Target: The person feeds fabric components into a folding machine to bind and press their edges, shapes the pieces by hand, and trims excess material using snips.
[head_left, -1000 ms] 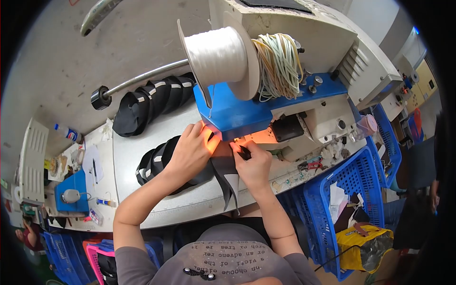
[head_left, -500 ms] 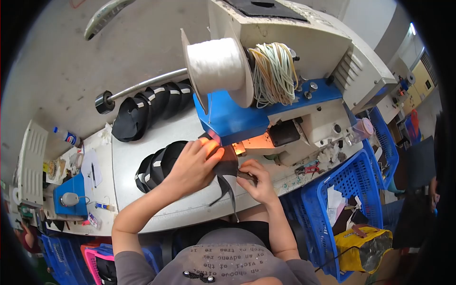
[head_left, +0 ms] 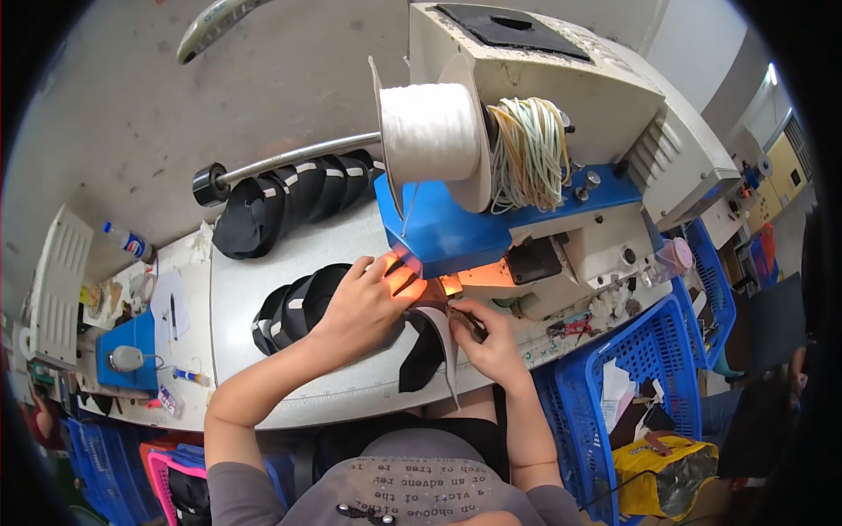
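Observation:
A black shoe upper piece (head_left: 424, 352) with a pale grey lining lies under the machine's lit working head, its loose end draping over the table's front edge. My left hand (head_left: 368, 302) presses on it from the left, fingers bent and glowing orange in the lamp light. On the right, my right hand (head_left: 484, 340) pinches the edge of the same piece between thumb and fingers, close to the head. The blue-covered machine head (head_left: 443, 235) hides the exact working point. Left of my left hand sits a nested stack of black uppers (head_left: 298, 302) with white labels.
A second stack of black uppers (head_left: 289, 197) lies behind on the table (head_left: 232, 302). Above the head hangs a white tape spool (head_left: 430, 131) beside coiled cord (head_left: 529, 153). Blue crates (head_left: 649, 342) stand at right; a pink-rimmed basket (head_left: 167, 486) is low left.
My right hand has shifted closer to the machine head, with the piece's edge in its fingers. The piece has turned, and its black flap now spreads wider. The whole view has shifted slightly.

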`<state>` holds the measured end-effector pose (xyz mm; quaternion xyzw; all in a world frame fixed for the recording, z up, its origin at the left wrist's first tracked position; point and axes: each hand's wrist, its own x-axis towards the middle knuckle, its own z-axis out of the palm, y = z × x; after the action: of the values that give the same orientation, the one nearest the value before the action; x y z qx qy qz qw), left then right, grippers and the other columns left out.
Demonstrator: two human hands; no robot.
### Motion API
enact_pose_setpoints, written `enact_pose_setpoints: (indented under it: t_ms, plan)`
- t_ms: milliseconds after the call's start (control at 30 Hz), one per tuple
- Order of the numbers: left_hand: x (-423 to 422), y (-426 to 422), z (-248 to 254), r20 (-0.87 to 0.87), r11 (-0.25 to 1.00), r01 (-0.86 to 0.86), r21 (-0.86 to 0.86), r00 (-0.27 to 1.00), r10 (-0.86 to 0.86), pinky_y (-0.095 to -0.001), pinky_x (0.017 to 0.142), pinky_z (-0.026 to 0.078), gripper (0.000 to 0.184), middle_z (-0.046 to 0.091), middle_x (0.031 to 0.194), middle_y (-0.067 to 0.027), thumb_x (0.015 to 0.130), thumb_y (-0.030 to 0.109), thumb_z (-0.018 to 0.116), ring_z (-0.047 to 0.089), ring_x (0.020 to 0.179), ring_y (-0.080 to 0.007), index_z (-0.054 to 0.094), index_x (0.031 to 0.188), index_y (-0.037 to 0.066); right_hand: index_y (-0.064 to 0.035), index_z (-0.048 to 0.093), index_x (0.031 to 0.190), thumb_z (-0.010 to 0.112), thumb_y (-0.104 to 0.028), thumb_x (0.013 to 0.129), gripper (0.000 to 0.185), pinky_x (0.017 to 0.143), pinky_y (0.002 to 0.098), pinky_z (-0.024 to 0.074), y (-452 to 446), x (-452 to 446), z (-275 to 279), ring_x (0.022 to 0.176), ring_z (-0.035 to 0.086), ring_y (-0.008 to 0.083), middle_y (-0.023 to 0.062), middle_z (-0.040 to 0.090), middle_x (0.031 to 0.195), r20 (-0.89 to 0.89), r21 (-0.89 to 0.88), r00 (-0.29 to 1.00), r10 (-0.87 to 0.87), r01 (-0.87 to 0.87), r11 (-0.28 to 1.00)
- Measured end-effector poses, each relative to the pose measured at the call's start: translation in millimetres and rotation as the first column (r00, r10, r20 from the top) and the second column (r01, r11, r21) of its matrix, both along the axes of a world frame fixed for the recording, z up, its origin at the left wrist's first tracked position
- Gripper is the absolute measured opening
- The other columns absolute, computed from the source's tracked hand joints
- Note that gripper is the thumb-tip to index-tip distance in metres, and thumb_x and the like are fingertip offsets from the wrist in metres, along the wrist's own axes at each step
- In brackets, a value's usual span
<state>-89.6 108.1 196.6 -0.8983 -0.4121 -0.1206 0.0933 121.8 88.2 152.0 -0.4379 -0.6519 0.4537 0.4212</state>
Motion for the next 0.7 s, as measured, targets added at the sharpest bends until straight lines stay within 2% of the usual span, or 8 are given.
enact_pose_setpoints:
  t_ms: [33,133,233,333,600,700]
  plan:
    - [-1.4,1.5,1.6,-0.041,1.0,0.006,0.03,0.999,-0.004,-0.034,0.087,0.04,0.04,0.062,0.108,-0.0033,0.063,0.01,0.061,0.049,0.107,-0.0251,0.064,0.103,0.011,-0.0014,0.061,0.101,0.061,-0.004,0.08,0.021,0.068,0.0281,0.049,-0.7,-1.8,2.0,0.077,0.064,0.0168,0.0107,0.064,0.08,0.015,0.039,0.999,-0.042,0.041,0.998]
    - [-3.0,8.2,-1.8,-0.019,0.994,0.014,0.109,1.0,-0.012,-0.034,0.086,0.039,0.029,0.063,0.1,-0.0069,0.07,0.013,0.057,0.05,0.106,-0.024,0.062,0.098,0.01,-0.0029,0.062,0.104,0.063,-0.002,0.076,0.029,0.069,0.0309,0.0511,-1.2,-5.3,-2.3,0.078,0.065,0.0242,0.0115,0.064,0.084,0.119,0.239,0.982,-0.144,0.113,0.964]
    - [-6.1,12.0,-4.0,-0.05,0.993,0.001,0.114,0.999,0.005,-0.033,0.083,0.039,0.032,0.061,0.103,-0.0061,0.071,0.012,0.057,0.049,0.106,-0.0233,0.061,0.103,0.011,-0.0035,0.064,0.102,0.065,0.001,0.066,0.036,0.065,0.0341,0.0516,-1.1,-5.0,3.0,0.078,0.063,0.0287,0.0104,0.062,0.09,0.221,0.485,0.943,-0.25,0.116,0.867]
    - [-6.9,14.1,-3.8,-0.065,0.993,-0.018,0.121,0.998,0.026,-0.0323,0.08,0.04,0.033,0.06,0.103,-0.006,0.072,0.012,0.057,0.051,0.104,-0.0232,0.062,0.104,0.012,-0.0052,0.065,0.101,0.062,0.002,0.061,0.04,0.061,0.0345,0.0509,2.7,-4.8,5.4,0.08,0.061,0.0261,0.0076,0.059,0.092,0.365,0.612,0.88,-0.303,0.019,0.791]
    - [-13.8,25.3,-9.8,-0.055,0.994,-0.04,0.104,0.997,0.046,-0.0325,0.074,0.04,0.032,0.059,0.095,-0.005,0.072,0.011,0.056,0.053,0.093,-0.022,0.063,0.103,0.013,-0.0056,0.06,0.095,0.059,-0.008,0.069,0.026,0.057,0.0312,0.05,17.8,-9.8,23.0,0.079,0.057,0.0234,0.0074,0.053,0.089,0.591,0.673,0.72,-0.363,-0.191,0.714]
    - [-15.5,32.1,-10.6,-0.05,0.992,-0.039,0.12,0.998,0.046,-0.0329,0.072,0.04,0.027,0.06,0.087,-0.0042,0.07,0.01,0.057,0.054,0.088,-0.0213,0.063,0.096,0.012,-0.0054,0.06,0.095,0.06,-0.011,0.07,0.026,0.057,0.0307,0.0499,22.7,-13.1,22.4,0.082,0.056,0.0233,0.008,0.053,0.089,0.609,0.689,0.689,-0.392,-0.216,0.692]
